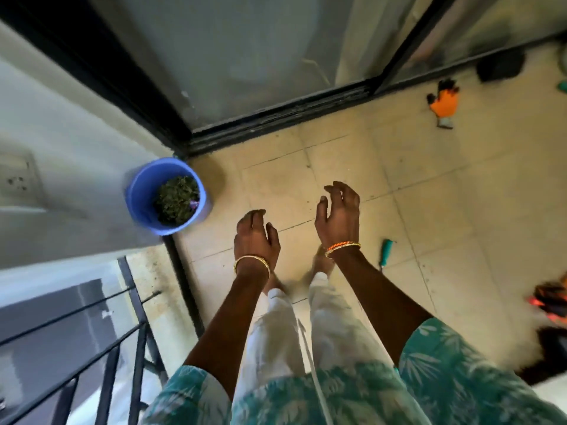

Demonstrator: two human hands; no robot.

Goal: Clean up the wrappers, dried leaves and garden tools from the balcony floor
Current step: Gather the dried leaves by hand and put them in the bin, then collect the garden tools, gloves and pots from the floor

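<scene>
Both hands hang empty above the tiled floor [429, 185], the left hand [256, 237] and right hand [339, 214] with fingers loosely spread. To the far left, a blue bucket [144, 191] holds dried leaves [176, 199]. An orange glove [443, 102] lies far right; a green-handled tool [386, 251] lies just right of the right wrist.

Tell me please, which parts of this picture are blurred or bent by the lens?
Head view: the blue bucket rim smears with motion blur; the legs and patterned sleeves are soft; the door frame and railing splay outward, wide-angle distortion; both hands, left hand and right hand, stay fairly sharp.
</scene>
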